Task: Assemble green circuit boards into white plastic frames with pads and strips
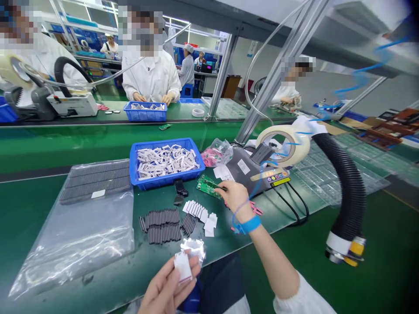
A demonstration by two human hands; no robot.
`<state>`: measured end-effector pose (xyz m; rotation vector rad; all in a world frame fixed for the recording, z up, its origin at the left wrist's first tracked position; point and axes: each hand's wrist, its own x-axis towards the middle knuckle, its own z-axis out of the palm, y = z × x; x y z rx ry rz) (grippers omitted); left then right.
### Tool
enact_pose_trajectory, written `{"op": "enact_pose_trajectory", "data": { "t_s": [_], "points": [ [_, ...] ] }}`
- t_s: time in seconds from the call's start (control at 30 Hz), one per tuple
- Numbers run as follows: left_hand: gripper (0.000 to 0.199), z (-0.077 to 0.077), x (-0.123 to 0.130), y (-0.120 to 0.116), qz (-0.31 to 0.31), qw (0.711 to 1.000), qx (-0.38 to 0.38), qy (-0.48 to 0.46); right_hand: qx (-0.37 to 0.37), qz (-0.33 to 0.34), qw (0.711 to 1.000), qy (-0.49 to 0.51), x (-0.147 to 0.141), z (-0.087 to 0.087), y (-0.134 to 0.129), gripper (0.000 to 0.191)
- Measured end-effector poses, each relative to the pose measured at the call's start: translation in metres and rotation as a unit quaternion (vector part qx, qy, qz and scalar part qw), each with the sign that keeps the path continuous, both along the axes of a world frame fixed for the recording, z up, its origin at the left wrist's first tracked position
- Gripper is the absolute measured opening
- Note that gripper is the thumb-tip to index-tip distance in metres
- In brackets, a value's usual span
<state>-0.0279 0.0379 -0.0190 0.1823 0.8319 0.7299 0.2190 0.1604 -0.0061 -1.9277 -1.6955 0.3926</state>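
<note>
Head view: left hand [166, 283] holds a white packet [182, 267] over bench edge [262, 240].

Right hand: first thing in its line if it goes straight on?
The green circuit boards on the bench, right at the fingertips of the right hand; depth is unclear, so it may already touch them. The blue plastic bin lies beyond.

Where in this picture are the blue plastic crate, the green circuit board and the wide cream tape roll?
Blue plastic crate [175, 179]: head view, front wall.
Green circuit board [206, 187]: head view, board's middle.
Wide cream tape roll [299, 146]: head view, wound tape band.
</note>
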Motion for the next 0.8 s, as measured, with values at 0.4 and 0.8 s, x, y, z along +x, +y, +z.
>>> {"op": "enact_pose_trajectory", "data": {
  "t_s": [0.4, 0.8],
  "points": [
    [0.032, 0.016, 0.036, -0.004, -0.023, 0.968, 0.234, 0.094, -0.234, 0.054, 0.8, 0.55, -0.073, 0.004, -0.143, 0.045],
    [0.038, 0.016, 0.028, -0.013, -0.116, 0.939, 0.279, 0.163, -0.253, 0.054, 0.782, 0.567, -0.068, 0.002, -0.158, 0.049]
  ]
}}
